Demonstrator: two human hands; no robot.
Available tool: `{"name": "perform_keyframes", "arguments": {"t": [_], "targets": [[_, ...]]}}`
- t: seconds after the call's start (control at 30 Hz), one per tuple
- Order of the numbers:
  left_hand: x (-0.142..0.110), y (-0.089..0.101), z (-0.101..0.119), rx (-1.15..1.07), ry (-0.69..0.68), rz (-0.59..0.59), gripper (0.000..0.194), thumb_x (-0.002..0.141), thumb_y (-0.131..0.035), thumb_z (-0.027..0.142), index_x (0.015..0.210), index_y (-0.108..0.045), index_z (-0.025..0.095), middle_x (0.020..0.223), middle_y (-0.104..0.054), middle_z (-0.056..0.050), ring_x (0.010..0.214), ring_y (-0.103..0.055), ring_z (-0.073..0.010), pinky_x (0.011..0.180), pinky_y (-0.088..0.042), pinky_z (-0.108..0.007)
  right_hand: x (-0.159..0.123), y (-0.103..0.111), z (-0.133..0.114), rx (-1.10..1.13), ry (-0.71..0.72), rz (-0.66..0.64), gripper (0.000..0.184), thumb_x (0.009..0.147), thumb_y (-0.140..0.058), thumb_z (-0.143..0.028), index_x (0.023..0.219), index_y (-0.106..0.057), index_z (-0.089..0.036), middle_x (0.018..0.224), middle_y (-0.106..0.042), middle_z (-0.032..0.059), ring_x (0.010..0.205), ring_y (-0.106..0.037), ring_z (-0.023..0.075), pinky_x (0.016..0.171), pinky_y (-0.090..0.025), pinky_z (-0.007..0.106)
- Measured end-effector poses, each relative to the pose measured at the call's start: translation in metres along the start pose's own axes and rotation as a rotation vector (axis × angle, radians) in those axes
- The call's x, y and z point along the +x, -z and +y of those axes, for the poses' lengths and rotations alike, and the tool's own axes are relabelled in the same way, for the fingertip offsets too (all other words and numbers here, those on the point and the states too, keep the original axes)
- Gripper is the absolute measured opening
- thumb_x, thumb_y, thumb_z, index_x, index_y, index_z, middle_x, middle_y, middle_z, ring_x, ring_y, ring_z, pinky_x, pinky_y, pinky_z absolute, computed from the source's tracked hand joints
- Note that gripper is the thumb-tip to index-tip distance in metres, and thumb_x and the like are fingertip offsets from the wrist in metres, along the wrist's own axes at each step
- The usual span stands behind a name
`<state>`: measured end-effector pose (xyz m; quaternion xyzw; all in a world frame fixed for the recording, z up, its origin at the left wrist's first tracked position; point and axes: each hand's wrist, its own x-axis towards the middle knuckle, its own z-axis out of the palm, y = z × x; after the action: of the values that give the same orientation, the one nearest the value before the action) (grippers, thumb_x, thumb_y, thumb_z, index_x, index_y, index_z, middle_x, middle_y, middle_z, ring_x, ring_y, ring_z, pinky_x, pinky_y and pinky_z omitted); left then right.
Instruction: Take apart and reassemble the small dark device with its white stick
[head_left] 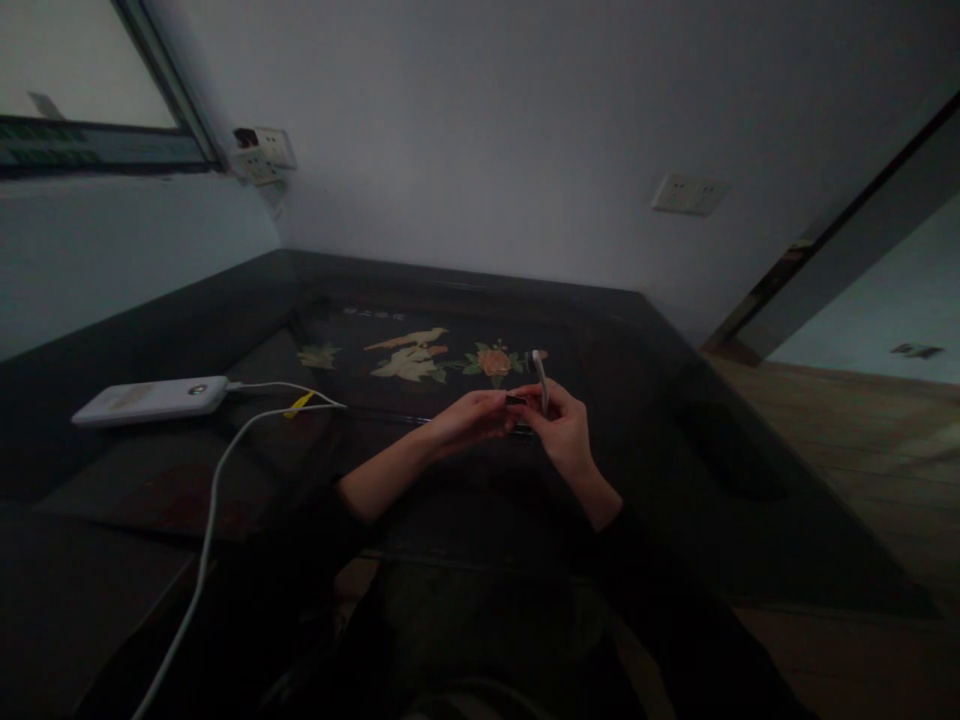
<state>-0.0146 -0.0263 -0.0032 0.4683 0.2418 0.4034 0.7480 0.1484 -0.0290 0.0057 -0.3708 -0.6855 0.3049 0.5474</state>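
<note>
My right hand (pixel 564 430) is closed round a slim white stick-like object (pixel 540 379) that stands upright out of its fingers. My left hand (pixel 472 417) meets it from the left, its fingertips pinched on a small dark piece (pixel 515 400) between the two hands. Both hands hover just above the dark table (pixel 645 400), in front of its inlaid bird and flower picture (pixel 420 357). In the dim light I cannot make out what the small dark piece is.
A white power bank (pixel 150 399) lies at the left of the table, with a white cable (pixel 214 500) running from it toward me. Wall sockets (pixel 688 193) sit on the back wall, another socket (pixel 262 155) near the window corner. Wooden floor lies to the right.
</note>
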Motion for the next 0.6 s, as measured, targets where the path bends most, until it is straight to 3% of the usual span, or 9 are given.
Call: {"name": "perform_keyframes", "arguments": {"t": [0.43, 0.6], "targets": [[-0.0001, 0.0009, -0.0036, -0.025, -0.003, 0.029, 0.051, 0.066, -0.076, 0.051, 0.100, -0.069, 0.013, 0.079, -0.061, -0.004, 0.070, -0.052, -0.0099, 0.066, -0.038, -0.024, -0.0008, 0.0002, -0.0031, -0.033, 0.045, 0.019, 0.009, 0.073, -0.071, -0.030, 0.079, -0.074, -0.024, 0.065, -0.053, -0.0012, 0.063, -0.049, 0.0148, 0.060, -0.041, 0.029], [0.0006, 0.0028, 0.0026, -0.008, -0.002, 0.090, 0.044, 0.066, -0.077, 0.047, 0.094, -0.069, 0.014, 0.078, -0.059, -0.002, 0.069, -0.053, -0.0090, 0.066, -0.039, -0.022, 0.0004, 0.0016, -0.0009, -0.046, -0.009, -0.023, 0.021, 0.080, -0.065, -0.039, 0.089, -0.071, -0.021, 0.071, -0.056, 0.0002, 0.062, -0.050, 0.0140, 0.058, -0.041, 0.027]]}}
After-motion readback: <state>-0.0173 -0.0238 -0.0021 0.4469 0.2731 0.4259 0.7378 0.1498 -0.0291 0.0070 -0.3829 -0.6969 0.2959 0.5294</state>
